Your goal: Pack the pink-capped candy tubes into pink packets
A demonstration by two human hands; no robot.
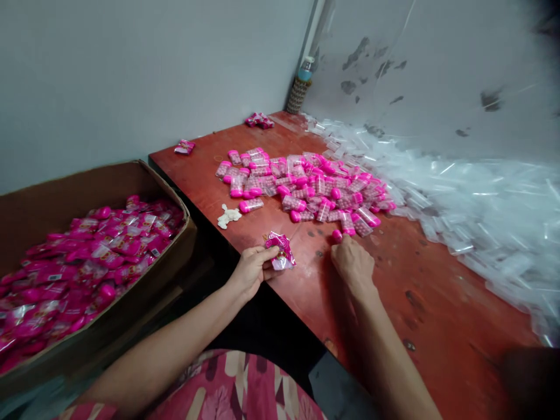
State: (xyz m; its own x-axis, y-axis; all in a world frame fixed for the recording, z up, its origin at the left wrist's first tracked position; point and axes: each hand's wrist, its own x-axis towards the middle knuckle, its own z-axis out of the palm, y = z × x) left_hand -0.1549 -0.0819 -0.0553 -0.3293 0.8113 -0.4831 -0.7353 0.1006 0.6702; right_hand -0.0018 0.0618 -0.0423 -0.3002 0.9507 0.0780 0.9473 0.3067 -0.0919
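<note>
My left hand, at the near table edge, pinches a flat pink printed plastic sleeve between thumb and fingers. Its lower end is clear film. My right hand is closed, knuckles up, at the near side of the pile; a pink-capped bottle pokes out past its fingers, the rest covered by the hand. Ahead lies a heap of small clear bottles with bright pink caps, filled with pale pink balls. A crumpled whitish lump rests left of the heap.
On the left stands a cardboard box holding many pink wrapped packs. Clear plastic sleeves are heaped along the right wall. The red table also bears pink packs at the back and a bottle in the corner.
</note>
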